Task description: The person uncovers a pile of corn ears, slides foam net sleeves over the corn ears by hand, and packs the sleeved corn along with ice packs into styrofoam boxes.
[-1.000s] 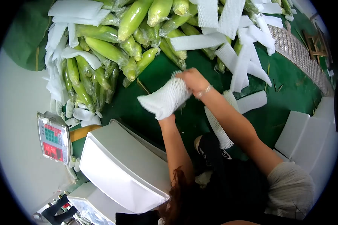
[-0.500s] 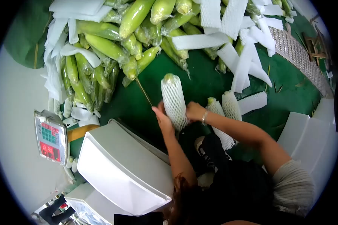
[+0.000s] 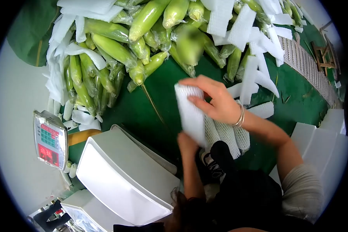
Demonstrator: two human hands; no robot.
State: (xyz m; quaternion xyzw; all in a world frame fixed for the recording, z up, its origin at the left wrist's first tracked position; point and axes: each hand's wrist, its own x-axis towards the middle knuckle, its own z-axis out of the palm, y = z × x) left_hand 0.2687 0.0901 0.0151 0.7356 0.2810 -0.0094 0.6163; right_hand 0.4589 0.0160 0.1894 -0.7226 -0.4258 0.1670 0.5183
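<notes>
Gripping the upper end of a white foam sleeve, the right hand lays its fingers over the top edge and sets its thumb against the near face. The left hand is at the sleeve's lower end, curled in outline; its fingertips are hidden, so I cannot tell whether it pinches the foam. The sleeve thus lies between the two hands, slightly tilted. It looks flattened, and no ear is visible inside.

It should be very light, soft and springy, easy to crush, and the mesh might tear under a hard pull. The top edge seems the best hold, with a loose finger grip.

Just beside the sleeve, below the right hand, lie netted ears; these should be stiffer and heavier, best taken round the middle. Well beyond the hands, plastic-wrapped corn ears are heaped on a green surface, their film probably slippery, with foam strips lying over some. A white box stands beside the left forearm, a scale farther left.
</notes>
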